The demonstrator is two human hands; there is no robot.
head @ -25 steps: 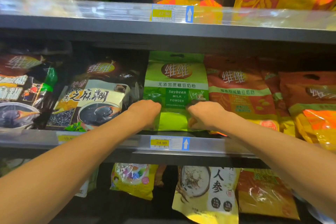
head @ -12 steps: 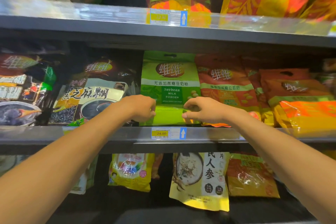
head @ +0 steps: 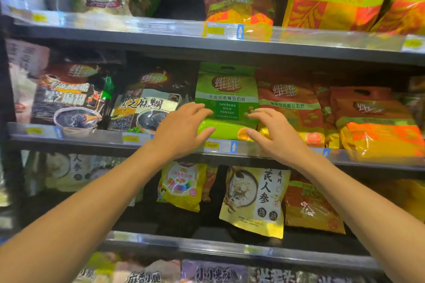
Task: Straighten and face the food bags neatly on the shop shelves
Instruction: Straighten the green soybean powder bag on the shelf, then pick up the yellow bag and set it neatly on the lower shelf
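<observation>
A green soybean milk powder bag (head: 226,89) stands upright and faces front on the middle shelf (head: 101,139). My left hand (head: 180,130) hovers before the bag's lower left with its fingers spread and holds nothing. My right hand (head: 272,133) is in front of its lower right, fingers spread the same way and also holding nothing. Whether the fingertips touch the bag I cannot tell. An orange bag (head: 291,108) stands right of the green one, and a dark sesame paste bag (head: 149,103) leans to its left.
More orange bags (head: 377,128) slump at the right end of the middle shelf. The upper shelf (head: 161,34) holds oat and orange bags. On the shelf below lie a yellow bag (head: 181,185) and a cream ginseng oat bag (head: 255,200). Price tags line the shelf edges.
Both hands have let go of the green bag's lower corners and opened, drawing back slightly. The view has shifted so the shelves appear lower and closer.
</observation>
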